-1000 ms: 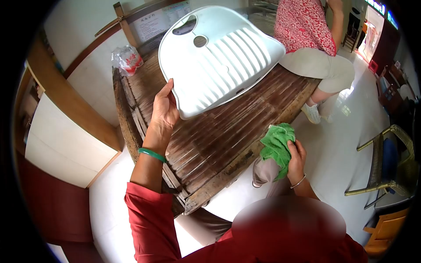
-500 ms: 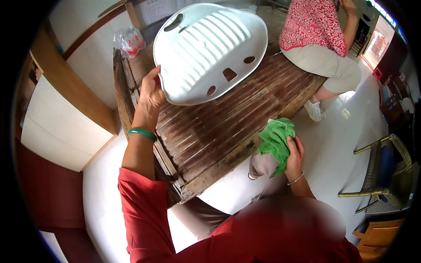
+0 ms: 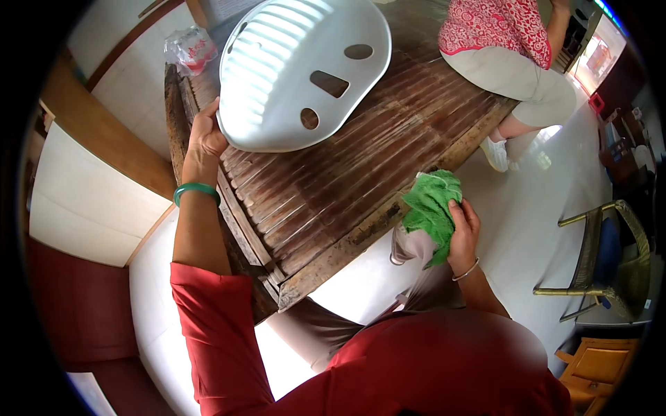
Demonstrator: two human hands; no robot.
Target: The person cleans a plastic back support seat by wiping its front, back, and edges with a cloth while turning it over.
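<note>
A pale plastic board (image 3: 298,83) with ridges and several cut-out holes is held up over the slatted wooden bed (image 3: 347,187). My left hand (image 3: 208,132) grips its lower left edge, with a green bangle on the wrist. Its fingers are mostly behind the board. On the right, my right hand (image 3: 465,232) is closed on a crumpled green cloth (image 3: 433,208), which hangs beside the bed's front edge, above my knee.
Another person (image 3: 513,69) in a patterned red top sits on the bed's far right side. A plastic bag (image 3: 191,50) lies at the back left corner. A chair (image 3: 610,263) and a wooden cabinet (image 3: 600,364) stand at right.
The board has moved left and tilted, so its ridged part has turned away and its holes now face me. My left hand moved left with it. My right hand still holds the cloth.
</note>
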